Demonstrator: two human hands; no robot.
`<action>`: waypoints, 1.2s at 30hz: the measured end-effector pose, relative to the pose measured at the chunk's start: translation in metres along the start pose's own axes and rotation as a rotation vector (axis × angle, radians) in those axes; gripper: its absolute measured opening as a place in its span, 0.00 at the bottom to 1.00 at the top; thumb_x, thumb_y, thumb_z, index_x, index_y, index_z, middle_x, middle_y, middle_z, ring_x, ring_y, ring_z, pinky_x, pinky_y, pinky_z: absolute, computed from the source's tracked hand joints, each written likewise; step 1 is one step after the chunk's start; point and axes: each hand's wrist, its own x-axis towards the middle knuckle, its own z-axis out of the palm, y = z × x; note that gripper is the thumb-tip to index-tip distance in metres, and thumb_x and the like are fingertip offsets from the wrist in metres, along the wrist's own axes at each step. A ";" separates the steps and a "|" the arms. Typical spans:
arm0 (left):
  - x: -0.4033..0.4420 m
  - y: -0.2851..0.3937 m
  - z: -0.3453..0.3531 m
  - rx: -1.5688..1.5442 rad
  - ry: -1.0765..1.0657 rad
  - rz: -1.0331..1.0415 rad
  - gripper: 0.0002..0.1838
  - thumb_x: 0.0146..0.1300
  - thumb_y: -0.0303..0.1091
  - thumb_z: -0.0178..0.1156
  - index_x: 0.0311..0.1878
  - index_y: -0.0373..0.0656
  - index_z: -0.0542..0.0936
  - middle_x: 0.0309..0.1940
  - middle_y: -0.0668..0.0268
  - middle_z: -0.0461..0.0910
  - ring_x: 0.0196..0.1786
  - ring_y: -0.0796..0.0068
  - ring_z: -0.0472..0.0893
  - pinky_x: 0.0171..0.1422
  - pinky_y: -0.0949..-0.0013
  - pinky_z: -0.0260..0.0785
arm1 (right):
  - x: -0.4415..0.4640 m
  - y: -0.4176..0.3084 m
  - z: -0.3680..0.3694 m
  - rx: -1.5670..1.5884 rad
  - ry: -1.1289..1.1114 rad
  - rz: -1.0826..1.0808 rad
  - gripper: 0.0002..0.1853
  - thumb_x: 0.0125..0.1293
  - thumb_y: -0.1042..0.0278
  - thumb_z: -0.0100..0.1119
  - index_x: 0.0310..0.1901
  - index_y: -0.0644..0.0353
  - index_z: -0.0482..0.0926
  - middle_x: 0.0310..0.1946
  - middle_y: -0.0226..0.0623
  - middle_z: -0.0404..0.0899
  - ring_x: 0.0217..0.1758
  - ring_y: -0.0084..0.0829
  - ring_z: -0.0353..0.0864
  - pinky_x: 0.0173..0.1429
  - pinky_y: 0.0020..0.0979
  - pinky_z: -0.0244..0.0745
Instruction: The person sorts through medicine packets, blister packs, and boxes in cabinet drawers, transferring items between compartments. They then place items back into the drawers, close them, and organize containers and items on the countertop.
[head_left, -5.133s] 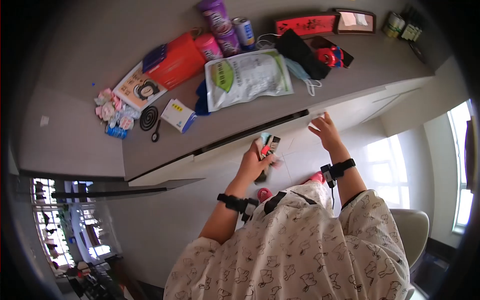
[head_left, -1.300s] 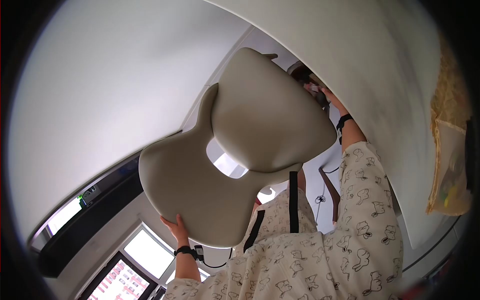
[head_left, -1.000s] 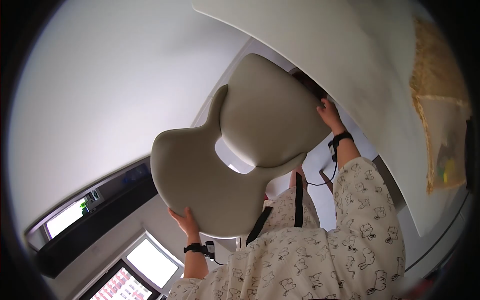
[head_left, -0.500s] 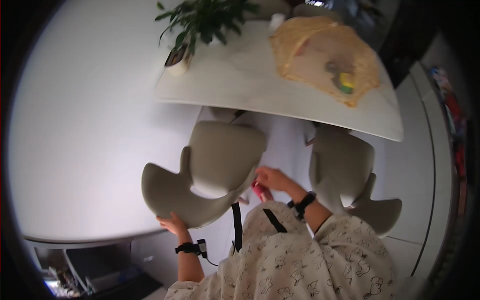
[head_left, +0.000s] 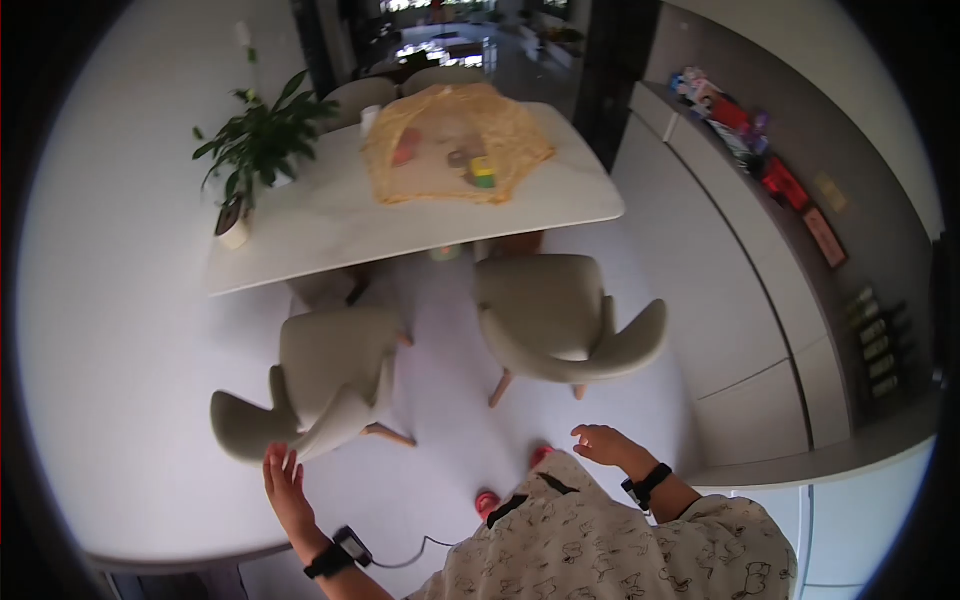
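A beige chair (head_left: 335,355) with a curved back and wooden legs stands at the left, facing the table. My left hand (head_left: 287,488) is at the rear edge of its backrest, fingers stretched out and holding nothing; whether the fingertips touch it I cannot tell. To the right, a second beige chair (head_left: 545,300) of the same kind faces the table too. My right hand (head_left: 606,447) hangs in the air behind that chair, apart from it, with loosely extended fingers and nothing in them. Black straps with small devices sit on both wrists.
A white marble-look table (head_left: 330,240) carries an orange mesh food cover (head_left: 435,115), a leafy plant (head_left: 260,140) and a small pot (head_left: 232,228). Low cabinets (head_left: 720,290) with items on a ledge line the right side. A white wall (head_left: 110,300) is at left.
My left hand has come off its grip on the left chair's backrest, and my right hand has moved away from that chair. The view has turned right and shows more of the room.
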 end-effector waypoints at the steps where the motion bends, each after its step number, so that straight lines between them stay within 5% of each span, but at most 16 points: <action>1: -0.028 0.016 0.030 0.019 -0.131 0.022 0.27 0.64 0.49 0.47 0.62 0.45 0.63 0.57 0.62 0.67 0.57 0.69 0.68 0.62 0.63 0.55 | -0.013 0.019 -0.003 -0.128 0.021 -0.007 0.21 0.58 0.59 0.56 0.51 0.59 0.71 0.45 0.44 0.76 0.48 0.38 0.76 0.52 0.36 0.70; 4: -0.089 0.022 0.124 0.121 -0.619 -0.011 0.29 0.61 0.53 0.51 0.57 0.39 0.67 0.50 0.63 0.72 0.53 0.69 0.71 0.54 0.67 0.65 | -0.029 0.053 -0.010 -0.179 -0.122 -0.078 0.24 0.58 0.58 0.55 0.55 0.59 0.68 0.47 0.46 0.75 0.51 0.41 0.74 0.53 0.37 0.70; 5: -0.108 0.033 0.158 0.104 -0.817 -0.075 0.23 0.60 0.39 0.52 0.55 0.35 0.69 0.47 0.59 0.74 0.52 0.68 0.74 0.54 0.66 0.66 | -0.038 0.054 -0.015 -0.041 -0.130 -0.126 0.24 0.60 0.57 0.54 0.56 0.59 0.67 0.48 0.46 0.75 0.50 0.41 0.75 0.52 0.37 0.70; 8: -0.147 0.061 0.257 0.179 -1.149 0.119 0.25 0.55 0.36 0.58 0.53 0.32 0.69 0.46 0.57 0.76 0.51 0.66 0.75 0.58 0.66 0.63 | -0.064 0.087 -0.020 0.163 -0.062 -0.189 0.24 0.62 0.57 0.52 0.56 0.59 0.66 0.49 0.46 0.74 0.50 0.41 0.75 0.53 0.37 0.70; 11: -0.198 0.085 0.354 -0.160 -1.350 0.282 0.22 0.52 0.34 0.60 0.48 0.30 0.73 0.43 0.53 0.77 0.49 0.61 0.75 0.58 0.62 0.63 | -0.113 0.144 -0.058 0.332 -0.080 -0.105 0.23 0.62 0.57 0.53 0.56 0.57 0.67 0.48 0.45 0.74 0.47 0.42 0.76 0.50 0.36 0.72; 13: -0.230 0.079 0.425 -0.646 -1.560 0.387 0.21 0.55 0.35 0.59 0.45 0.26 0.74 0.35 0.48 0.77 0.35 0.58 0.79 0.42 0.60 0.71 | -0.143 0.212 -0.081 0.379 -0.070 -0.058 0.22 0.62 0.57 0.53 0.55 0.56 0.68 0.48 0.45 0.75 0.46 0.42 0.77 0.49 0.35 0.72; 14: -0.248 0.079 0.463 -0.909 -1.692 0.396 0.21 0.56 0.36 0.60 0.43 0.24 0.74 0.32 0.48 0.78 0.30 0.57 0.79 0.36 0.60 0.72 | -0.161 0.236 -0.103 0.375 0.106 -0.045 0.21 0.61 0.58 0.54 0.54 0.56 0.69 0.46 0.43 0.76 0.44 0.40 0.77 0.48 0.35 0.73; 17: -0.319 0.092 0.560 -1.075 -1.800 0.406 0.20 0.57 0.35 0.60 0.43 0.23 0.73 0.28 0.49 0.77 0.25 0.57 0.78 0.28 0.62 0.73 | -0.218 0.290 -0.177 0.205 0.651 -0.076 0.16 0.59 0.63 0.57 0.49 0.56 0.74 0.38 0.35 0.80 0.40 0.29 0.79 0.44 0.31 0.74; 19: -0.358 0.114 0.612 -0.944 -1.827 0.646 0.11 0.63 0.38 0.54 0.41 0.40 0.71 0.32 0.61 0.73 0.30 0.67 0.74 0.30 0.69 0.70 | -0.260 0.289 -0.239 0.465 0.763 0.032 0.15 0.60 0.73 0.55 0.49 0.58 0.73 0.37 0.35 0.80 0.41 0.26 0.79 0.43 0.25 0.73; 23: -0.406 0.133 0.701 -1.001 -1.687 0.961 0.12 0.63 0.40 0.54 0.41 0.42 0.72 0.34 0.62 0.70 0.30 0.68 0.73 0.31 0.69 0.70 | -0.278 0.354 -0.302 0.576 0.852 -0.013 0.14 0.61 0.73 0.53 0.49 0.60 0.72 0.36 0.38 0.79 0.39 0.29 0.78 0.44 0.26 0.73; 26: -0.396 0.111 0.753 -0.863 -1.613 0.976 0.21 0.58 0.39 0.59 0.48 0.32 0.73 0.39 0.54 0.77 0.38 0.58 0.79 0.38 0.65 0.73 | -0.249 0.398 -0.320 0.456 0.789 0.102 0.15 0.61 0.72 0.54 0.50 0.59 0.71 0.36 0.37 0.79 0.38 0.29 0.78 0.45 0.26 0.73; 28: -0.383 0.088 0.787 -0.441 -1.570 0.631 0.21 0.60 0.38 0.56 0.53 0.36 0.71 0.46 0.58 0.75 0.44 0.63 0.77 0.44 0.68 0.70 | -0.216 0.418 -0.332 0.460 0.754 0.036 0.17 0.60 0.70 0.55 0.51 0.59 0.71 0.38 0.38 0.78 0.38 0.29 0.78 0.45 0.26 0.73; 31: -0.340 0.049 0.843 -0.125 -1.610 0.394 0.18 0.62 0.36 0.53 0.54 0.39 0.70 0.48 0.62 0.74 0.47 0.69 0.75 0.49 0.70 0.67 | -0.166 0.431 -0.370 0.613 0.492 -0.085 0.19 0.60 0.66 0.57 0.53 0.59 0.71 0.42 0.40 0.77 0.42 0.32 0.77 0.46 0.28 0.73; 36: -0.266 -0.047 0.950 -0.013 -1.402 -0.042 0.15 0.64 0.37 0.51 0.51 0.41 0.72 0.44 0.65 0.76 0.44 0.76 0.75 0.49 0.72 0.67 | -0.081 0.479 -0.461 0.236 0.323 -0.064 0.21 0.60 0.61 0.56 0.54 0.58 0.70 0.48 0.45 0.74 0.48 0.39 0.76 0.52 0.34 0.71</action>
